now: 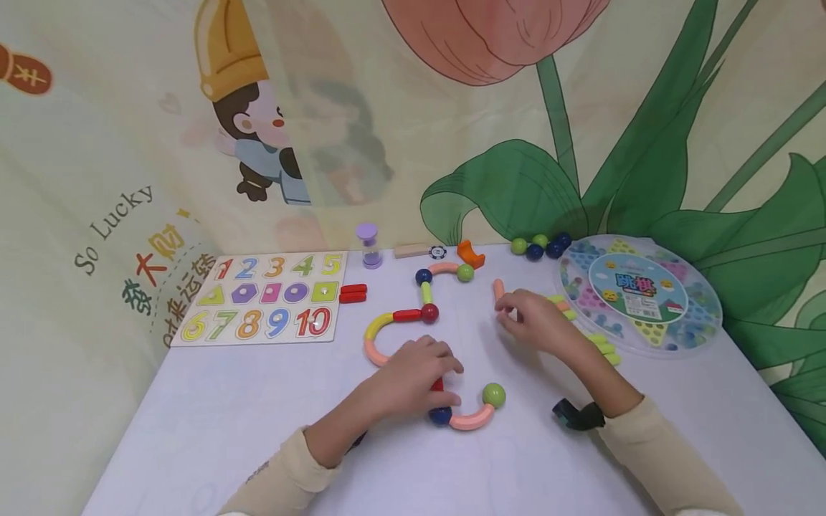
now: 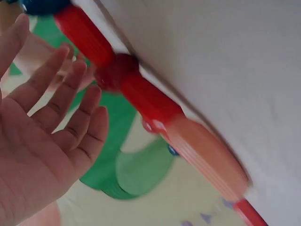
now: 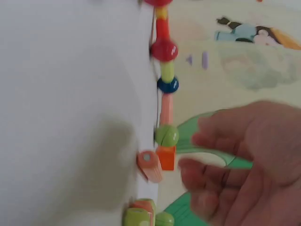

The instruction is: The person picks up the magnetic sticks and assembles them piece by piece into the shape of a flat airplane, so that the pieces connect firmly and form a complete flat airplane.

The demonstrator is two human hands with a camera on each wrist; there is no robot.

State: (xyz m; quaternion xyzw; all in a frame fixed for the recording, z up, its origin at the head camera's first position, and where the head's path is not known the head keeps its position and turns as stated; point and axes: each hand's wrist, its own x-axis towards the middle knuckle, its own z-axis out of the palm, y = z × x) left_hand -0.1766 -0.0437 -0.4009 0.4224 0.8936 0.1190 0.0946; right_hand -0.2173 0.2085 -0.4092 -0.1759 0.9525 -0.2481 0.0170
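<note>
A winding chain of toy magnetic sticks and balls lies on the white table, with a red ball (image 1: 429, 313), a pink curved stick (image 1: 472, 419) and a green ball (image 1: 494, 395) at its near end. My left hand (image 1: 413, 376) hovers over its lower part and hides some pieces. In the left wrist view its loosely bent fingers hold nothing beside a red stick (image 2: 84, 35) and a dark red ball (image 2: 117, 73). Beside a loose pink stick (image 1: 499, 289) is my right hand (image 1: 532, 319). The right wrist view shows its fingers bent, apart from the pink stick (image 3: 149, 167).
A number puzzle board (image 1: 258, 304) lies left, two red sticks (image 1: 353, 293) beside it. At the back stand a purple sand timer (image 1: 369, 246), an orange piece (image 1: 470, 254) and several balls (image 1: 535, 251). A round game box (image 1: 639, 294) and green sticks (image 1: 604, 349) lie right.
</note>
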